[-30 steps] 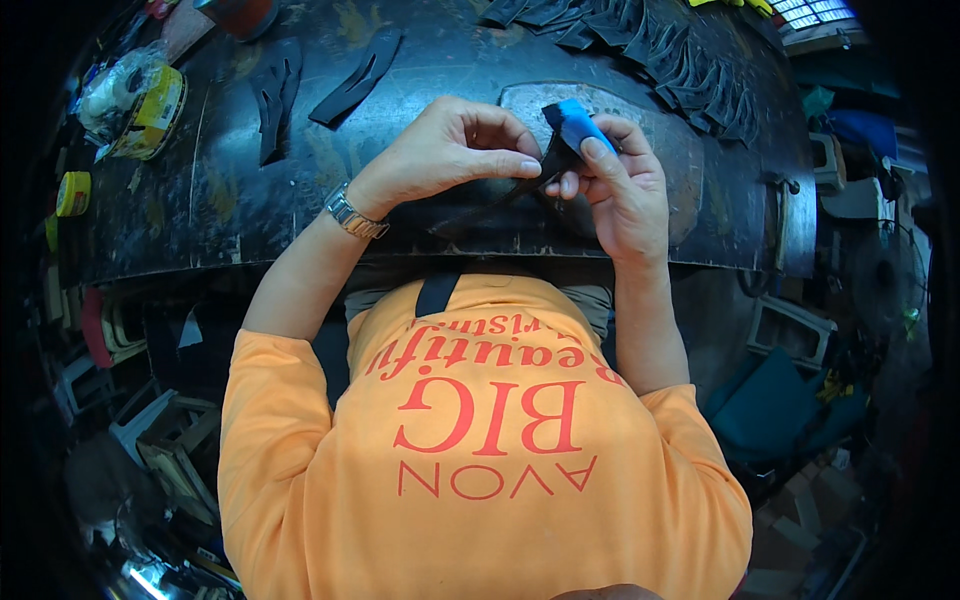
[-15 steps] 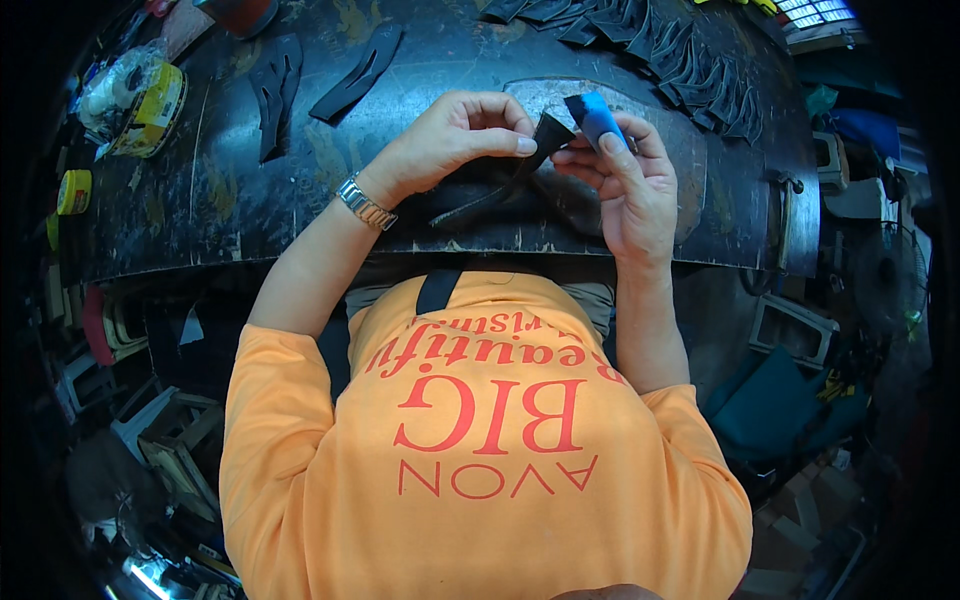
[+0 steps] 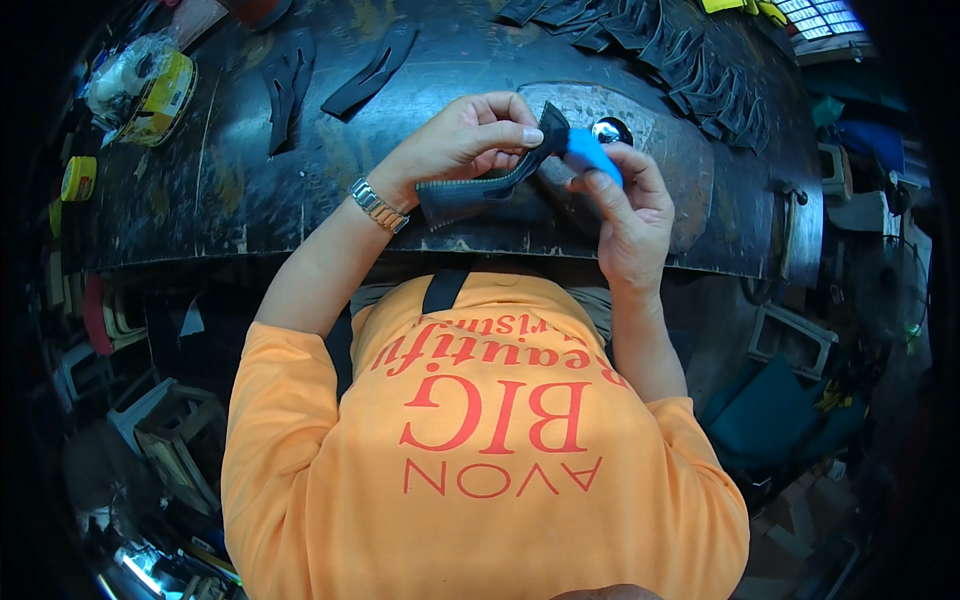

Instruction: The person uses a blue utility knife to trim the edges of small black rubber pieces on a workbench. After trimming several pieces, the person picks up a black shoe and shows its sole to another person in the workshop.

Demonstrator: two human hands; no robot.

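Where the hands meet: just above the near edge of the dark counter (image 3: pixel 250 190), in front of the orange-shirted chest.
Left hand (image 3: pixel 465 140): closed around the upper end of a dark curved strap piece (image 3: pixel 480 190); the thumb is laid flat along its top edge and the fingers are curled behind it. A metal wristwatch (image 3: pixel 378 205) is worn on this wrist.
Right hand (image 3: pixel 630 215): closed on a small blue tool (image 3: pixel 592 155), which is pinched between thumb and fingers; the palm is turned toward the chest.
Strap piece: held in the air over the counter, not lying on it. It is bent, with its upper tip raised beside the blue tool and its broader lower end hanging toward the left wrist. A stitched or ribbed line is seen along its edge.
Blue tool: touching the upper tip of the strap piece; what kind of tool it is cannot be told.
Behind the hands: a pale, worn oval patch (image 3: pixel 680 150) is seen on the counter, with a small shiny round metal thing (image 3: pixel 610 130) just beyond the blue tool.
Far right of the counter: a row of dark cut pieces (image 3: pixel 690 50) is fanned out, overlapping.
Far left of the counter: two more dark strap pieces (image 3: pixel 330 70) are laid flat, well apart from the hands; a yellow tin (image 3: pixel 160 100) and a yellow tape roll (image 3: pixel 78 178) are set near the left rim.
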